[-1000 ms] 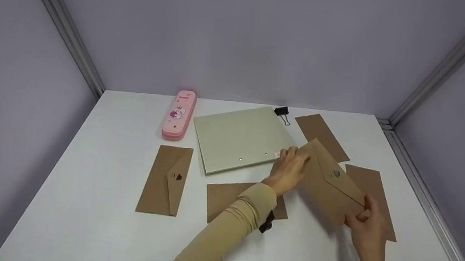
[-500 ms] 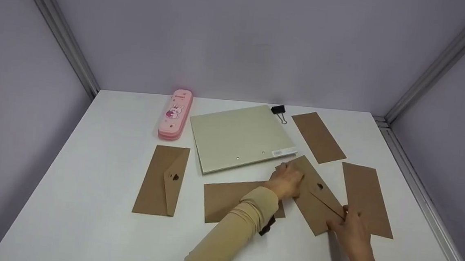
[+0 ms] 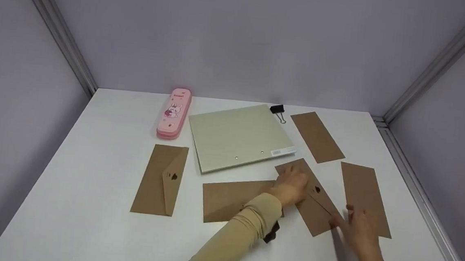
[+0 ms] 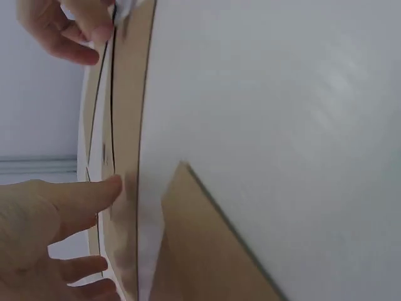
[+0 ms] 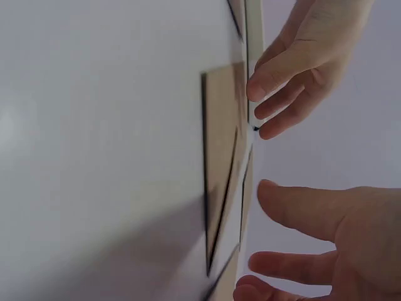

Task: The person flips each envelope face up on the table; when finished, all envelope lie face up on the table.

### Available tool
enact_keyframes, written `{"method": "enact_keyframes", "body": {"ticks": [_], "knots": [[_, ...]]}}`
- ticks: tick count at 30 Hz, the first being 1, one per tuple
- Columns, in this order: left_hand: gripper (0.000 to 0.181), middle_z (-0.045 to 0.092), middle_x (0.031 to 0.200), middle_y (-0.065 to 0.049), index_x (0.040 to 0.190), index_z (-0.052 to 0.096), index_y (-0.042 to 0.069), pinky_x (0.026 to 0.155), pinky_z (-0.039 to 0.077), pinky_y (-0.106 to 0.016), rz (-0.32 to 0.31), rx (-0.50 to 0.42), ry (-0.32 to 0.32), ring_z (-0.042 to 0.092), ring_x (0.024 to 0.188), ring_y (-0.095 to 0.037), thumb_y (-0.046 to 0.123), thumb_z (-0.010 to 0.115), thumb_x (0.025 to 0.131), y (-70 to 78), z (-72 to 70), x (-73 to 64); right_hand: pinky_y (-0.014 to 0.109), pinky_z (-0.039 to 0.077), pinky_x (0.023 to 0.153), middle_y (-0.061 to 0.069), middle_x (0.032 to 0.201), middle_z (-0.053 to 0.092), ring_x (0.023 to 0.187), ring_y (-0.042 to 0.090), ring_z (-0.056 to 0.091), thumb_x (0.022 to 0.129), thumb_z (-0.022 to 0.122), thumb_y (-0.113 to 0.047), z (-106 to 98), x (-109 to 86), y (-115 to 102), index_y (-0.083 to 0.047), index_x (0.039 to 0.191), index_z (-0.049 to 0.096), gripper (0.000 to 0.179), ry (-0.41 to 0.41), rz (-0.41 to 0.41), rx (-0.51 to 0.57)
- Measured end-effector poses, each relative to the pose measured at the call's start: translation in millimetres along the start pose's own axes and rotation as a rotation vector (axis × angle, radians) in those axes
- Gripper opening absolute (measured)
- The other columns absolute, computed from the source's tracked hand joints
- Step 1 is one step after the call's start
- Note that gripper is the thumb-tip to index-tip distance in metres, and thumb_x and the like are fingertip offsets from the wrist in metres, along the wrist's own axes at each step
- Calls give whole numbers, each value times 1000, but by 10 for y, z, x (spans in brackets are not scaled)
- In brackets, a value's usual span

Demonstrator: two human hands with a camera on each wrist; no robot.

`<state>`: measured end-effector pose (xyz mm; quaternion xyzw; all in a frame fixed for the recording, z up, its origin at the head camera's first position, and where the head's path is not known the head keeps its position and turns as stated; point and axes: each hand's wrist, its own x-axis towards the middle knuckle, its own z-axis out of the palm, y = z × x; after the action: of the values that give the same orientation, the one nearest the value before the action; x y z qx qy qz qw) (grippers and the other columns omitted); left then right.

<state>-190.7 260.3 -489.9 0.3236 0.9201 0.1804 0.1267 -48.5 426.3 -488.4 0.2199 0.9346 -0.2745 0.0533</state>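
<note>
A brown kraft envelope (image 3: 313, 218) lies flap side up on the table, slanted, with a small dark print near its flap. Over its upper left part is my left hand (image 3: 292, 188), fingers loosely bent and apart from the thumb, holding nothing. My right hand (image 3: 361, 237) hovers by the lower right corner, its thumb (image 5: 294, 200) and fingers spread with nothing between them. A second envelope (image 3: 228, 195) lies beneath my left forearm, which hides part of it.
Another flap-up envelope (image 3: 157, 182) is at left. Two plain brown envelopes (image 3: 318, 138) lie at right, the nearer one (image 3: 367, 193) beside my right hand. Behind are a pale green folder (image 3: 238, 137), a black binder clip (image 3: 277, 110) and a pink rabbit pencil case (image 3: 174, 112).
The envelope came down from between both hands to lie flat on the table. Both hands then let go, and the right hand's fingers spread away from its corner.
</note>
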Motion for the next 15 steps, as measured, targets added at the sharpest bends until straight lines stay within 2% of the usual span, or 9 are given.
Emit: {"method": "enact_keyframes", "body": {"ticks": [3, 5, 6, 8, 10, 13, 15], "knots": [[45, 58, 148, 1, 145, 58, 21, 112, 48, -27, 34, -268, 44, 54, 139, -16, 25, 69, 102, 278, 29, -48, 66, 51, 95, 44, 140, 45, 125, 61, 50, 107, 59, -38, -242, 71, 151, 13, 155, 31, 75, 28, 12, -10], [53, 57, 149, 1, 151, 51, 19, 111, 48, -25, 53, -431, 40, 55, 138, -13, 29, 68, 102, 502, 46, -54, 71, 48, 96, 48, 143, 39, 127, 68, 43, 108, 55, -39, -415, 159, 269, 15, 157, 23, 80, 43, 34, -25], [55, 57, 149, 0, 152, 49, 19, 111, 49, -26, 41, -509, 26, 55, 138, -13, 31, 68, 102, 609, 62, -57, 73, 45, 97, 51, 143, 36, 127, 70, 41, 108, 55, -39, -489, 215, 331, 17, 158, 18, 84, 49, 49, -32], [56, 56, 149, 0, 152, 47, 18, 110, 50, -28, -2, -645, -8, 55, 138, -13, 33, 67, 102, 799, 115, -41, 77, 41, 102, 55, 146, 30, 129, 75, 34, 107, 53, -42, -601, 325, 453, 19, 158, 7, 92, 28, 84, -37], [56, 56, 149, -1, 151, 46, 17, 110, 50, -31, -80, -768, -22, 56, 138, -15, 33, 68, 101, 953, 180, -12, 79, 37, 106, 58, 149, 23, 131, 78, 29, 107, 51, -47, -656, 424, 566, 21, 157, -4, 100, -12, 118, -26], [57, 56, 147, -2, 148, 48, 18, 109, 51, -35, -218, -903, -6, 57, 136, -18, 34, 70, 99, 1097, 281, 50, 79, 31, 112, 59, 151, 16, 134, 78, 23, 107, 47, -57, -667, 540, 676, 22, 155, -11, 109, -71, 147, -11], [59, 56, 146, -4, 148, 49, 17, 110, 51, -37, -284, -978, 12, 57, 136, -21, 35, 72, 97, 1142, 338, 85, 80, 27, 114, 58, 153, 12, 136, 78, 21, 106, 43, -63, -658, 591, 702, 23, 154, -12, 113, -95, 154, -8]]}}
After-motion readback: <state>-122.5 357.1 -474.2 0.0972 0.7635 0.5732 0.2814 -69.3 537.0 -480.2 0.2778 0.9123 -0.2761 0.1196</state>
